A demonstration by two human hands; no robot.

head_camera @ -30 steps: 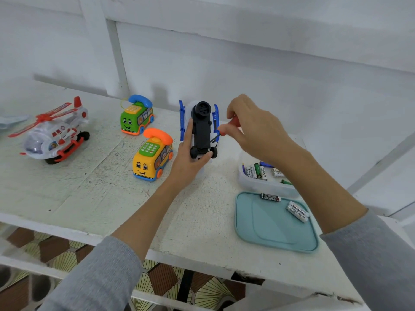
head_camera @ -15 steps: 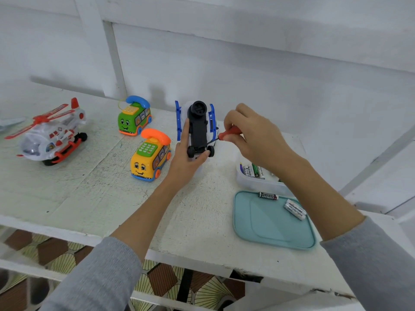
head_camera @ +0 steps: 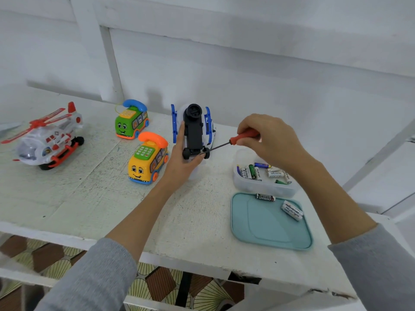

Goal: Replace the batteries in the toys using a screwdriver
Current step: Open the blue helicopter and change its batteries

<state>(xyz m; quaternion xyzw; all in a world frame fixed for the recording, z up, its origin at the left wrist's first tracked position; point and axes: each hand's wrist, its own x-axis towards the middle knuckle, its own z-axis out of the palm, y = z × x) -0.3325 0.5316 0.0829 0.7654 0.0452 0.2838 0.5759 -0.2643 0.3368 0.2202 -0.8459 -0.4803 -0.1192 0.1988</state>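
Two hands, right hand (head_camera: 268, 140) hiding screwdriver (head_camera: 233, 140) handle end

1. The tabletop (head_camera: 89, 198) was white, worn and scuffed, its front edge chipped at the right.
2. A red-and-white helicopter (head_camera: 48, 140) stood at the far left.
3. A green bus (head_camera: 131, 122) stood toward the back, with a yellow bus (head_camera: 147, 161) just in front of it.
4. A clear tub (head_camera: 262, 178) of batteries sat at the right.
5. A teal lid (head_camera: 269, 223) lay just in front of the tub, touching it or nearly so.
6. Batteries lay on the lid, along its far edge.
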